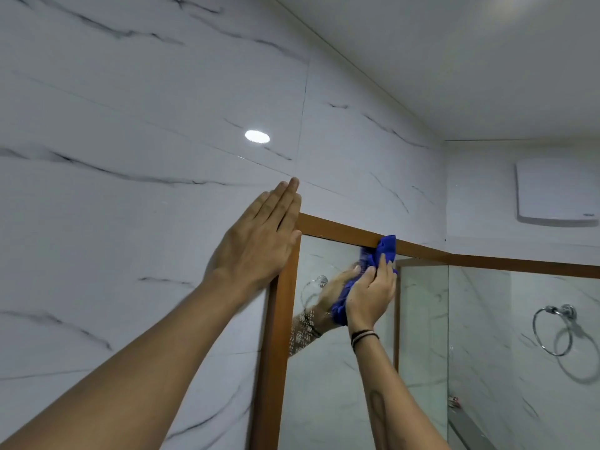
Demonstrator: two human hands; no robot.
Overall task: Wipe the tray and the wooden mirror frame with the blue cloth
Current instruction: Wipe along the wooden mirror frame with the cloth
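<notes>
The wooden mirror frame (337,228) hangs on the marble-tiled wall; its top rail runs rightward and its left rail runs down. My right hand (370,295) grips the blue cloth (386,250) and presses it against the underside of the top rail, over the glass. My left hand (259,241) lies flat, fingers together, on the wall and the frame's upper left corner, holding nothing. The tray is not in view.
The mirror glass (341,368) reflects my hand and a tiled room. A chrome towel ring (552,329) hangs on the side wall at right. A white vent cover (556,193) sits high on that wall. The ceiling is close above.
</notes>
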